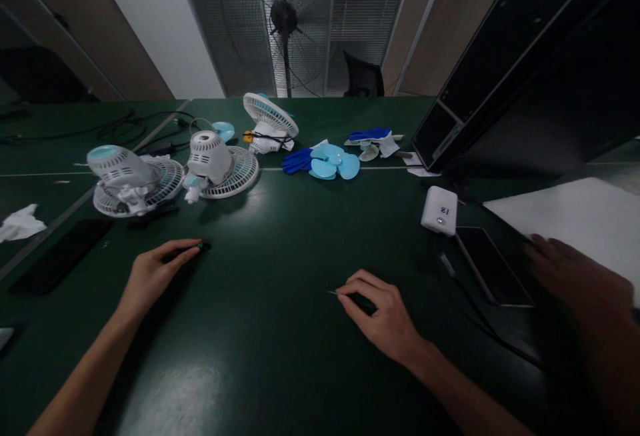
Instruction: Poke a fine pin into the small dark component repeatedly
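At the left of the green table [280, 236], my left hand [153, 275] pinches a small dark object [203, 246] with a bit of green on it, close to the table top. My right hand [383, 309], right of the middle, holds a thin pointed item [331, 292] between thumb and fingertips; its tip points left. Beyond my left hand lie two white fan parts with grilles, one at the far left [125, 179] and one beside it [215, 166]. A light blue fan blade [334, 161] rests past the middle, by blue gloves [297, 161].
Another white fan [270, 126] stands at the back. At the right are a white box [440, 211], a phone [493, 266], a cable [480, 316], white paper [580, 216] and a large dark monitor [530, 83]. Another person's hand [575, 269] rests by the paper.
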Demonstrator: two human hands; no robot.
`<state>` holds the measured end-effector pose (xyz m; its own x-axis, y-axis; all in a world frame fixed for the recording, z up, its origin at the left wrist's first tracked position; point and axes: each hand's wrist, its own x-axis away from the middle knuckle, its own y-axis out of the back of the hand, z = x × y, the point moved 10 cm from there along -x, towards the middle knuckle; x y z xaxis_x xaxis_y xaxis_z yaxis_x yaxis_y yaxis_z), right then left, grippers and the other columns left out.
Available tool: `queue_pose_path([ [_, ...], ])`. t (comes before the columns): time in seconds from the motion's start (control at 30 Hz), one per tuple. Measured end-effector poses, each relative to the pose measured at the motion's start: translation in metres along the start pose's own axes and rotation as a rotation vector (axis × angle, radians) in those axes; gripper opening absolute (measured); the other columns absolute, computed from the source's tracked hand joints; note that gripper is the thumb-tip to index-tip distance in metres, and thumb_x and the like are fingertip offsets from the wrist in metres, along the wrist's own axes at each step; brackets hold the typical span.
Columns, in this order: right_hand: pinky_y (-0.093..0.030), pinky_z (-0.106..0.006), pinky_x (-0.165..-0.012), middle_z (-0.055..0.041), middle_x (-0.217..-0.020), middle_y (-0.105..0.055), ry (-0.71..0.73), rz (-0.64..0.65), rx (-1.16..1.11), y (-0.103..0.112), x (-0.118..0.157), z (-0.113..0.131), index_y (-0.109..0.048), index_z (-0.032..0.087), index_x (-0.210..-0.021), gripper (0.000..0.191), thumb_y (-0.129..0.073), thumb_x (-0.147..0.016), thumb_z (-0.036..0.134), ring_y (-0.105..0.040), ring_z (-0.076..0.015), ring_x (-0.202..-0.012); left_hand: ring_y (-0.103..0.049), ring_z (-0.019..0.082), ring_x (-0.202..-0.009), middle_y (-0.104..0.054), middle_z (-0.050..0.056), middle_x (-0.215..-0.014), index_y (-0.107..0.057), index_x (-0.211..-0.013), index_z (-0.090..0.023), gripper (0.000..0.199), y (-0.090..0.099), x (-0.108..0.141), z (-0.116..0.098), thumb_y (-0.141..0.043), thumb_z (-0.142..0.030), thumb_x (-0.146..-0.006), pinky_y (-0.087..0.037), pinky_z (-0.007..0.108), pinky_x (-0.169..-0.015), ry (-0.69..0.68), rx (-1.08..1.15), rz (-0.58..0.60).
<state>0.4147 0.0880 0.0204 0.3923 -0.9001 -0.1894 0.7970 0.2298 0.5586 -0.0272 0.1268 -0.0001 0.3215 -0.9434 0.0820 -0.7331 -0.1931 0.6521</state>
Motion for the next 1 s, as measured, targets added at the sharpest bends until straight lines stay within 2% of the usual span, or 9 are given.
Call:
queue_pose_path([
  [0.2, -0.058, -0.029, -0.072, -0.0048, -0.097, -0.07, -0.008, 0.008, 0.002, 0.0, 0.0, 0.0, -0.075, 0.022, -0.101, 0.015, -0.061, -0.101, 0.021, -0.07, -0.0171, -0.083, -0.068, 0.034, -0.123, -0.078, 0.01, -0.122, -0.081, -0.108, -0.021, 0.059, 0.002, -0.002, 0.001, -0.079, -0.065, -0.069, -0.046, 0.045, -0.114, -0.093, 0.027, -0.03],
  [0.43, -0.057, -0.03, -0.075, -0.0042, -0.096, -0.07, -0.002, -0.002, 0.003, -0.001, 0.001, 0.001, -0.076, 0.022, -0.101, 0.014, -0.062, -0.1, 0.02, -0.07, -0.0171, -0.084, -0.072, 0.033, -0.11, -0.079, 0.01, -0.114, -0.08, -0.107, -0.019, 0.062, 0.0, -0.006, 0.011, -0.084, -0.063, -0.063, -0.054, 0.039, -0.096, 0.073, 0.033, 0.052],
  [0.53, -0.057, -0.03, -0.076, -0.0041, -0.095, -0.071, 0.01, -0.011, 0.014, 0.0, 0.0, 0.002, -0.076, 0.022, -0.099, 0.014, -0.062, -0.1, 0.021, -0.07, -0.0173, -0.083, -0.071, 0.032, -0.111, -0.079, 0.01, -0.114, -0.08, -0.102, -0.019, 0.061, -0.001, -0.006, 0.01, -0.086, -0.062, -0.06, -0.054, 0.037, -0.094, 0.104, 0.084, 0.059],
  [0.8, -0.057, -0.029, -0.073, -0.0039, -0.096, -0.07, 0.001, 0.0, 0.021, -0.002, 0.0, 0.001, -0.075, 0.022, -0.1, 0.014, -0.061, -0.101, 0.021, -0.07, -0.017, -0.083, -0.07, 0.034, -0.111, -0.079, 0.011, -0.113, -0.078, -0.09, -0.018, 0.049, -0.003, -0.008, 0.01, -0.087, -0.054, -0.058, -0.054, 0.04, -0.094, 0.119, 0.134, 0.023],
  [0.9, -0.056, -0.031, -0.076, -0.0034, -0.096, -0.07, 0.002, 0.0, 0.037, -0.002, 0.001, 0.001, -0.075, 0.022, -0.099, 0.013, -0.062, -0.101, 0.021, -0.07, -0.0171, -0.084, -0.072, 0.033, -0.103, -0.079, 0.011, -0.107, -0.077, -0.086, -0.02, 0.041, -0.025, 0.007, -0.004, -0.084, -0.052, -0.062, -0.055, 0.041, -0.088, 0.072, 0.129, 0.081],
  [1.0, -0.056, -0.03, -0.074, -0.0036, -0.097, -0.07, -0.003, 0.027, 0.04, -0.006, 0.001, 0.001, -0.075, 0.022, -0.1, 0.014, -0.061, -0.101, 0.021, -0.069, -0.0171, -0.084, -0.072, 0.031, -0.094, -0.077, 0.009, -0.097, -0.076, -0.082, -0.026, 0.025, -0.078, 0.045, -0.047, -0.076, -0.05, -0.077, -0.053, 0.044, -0.086, -0.134, 0.087, 0.25],
])
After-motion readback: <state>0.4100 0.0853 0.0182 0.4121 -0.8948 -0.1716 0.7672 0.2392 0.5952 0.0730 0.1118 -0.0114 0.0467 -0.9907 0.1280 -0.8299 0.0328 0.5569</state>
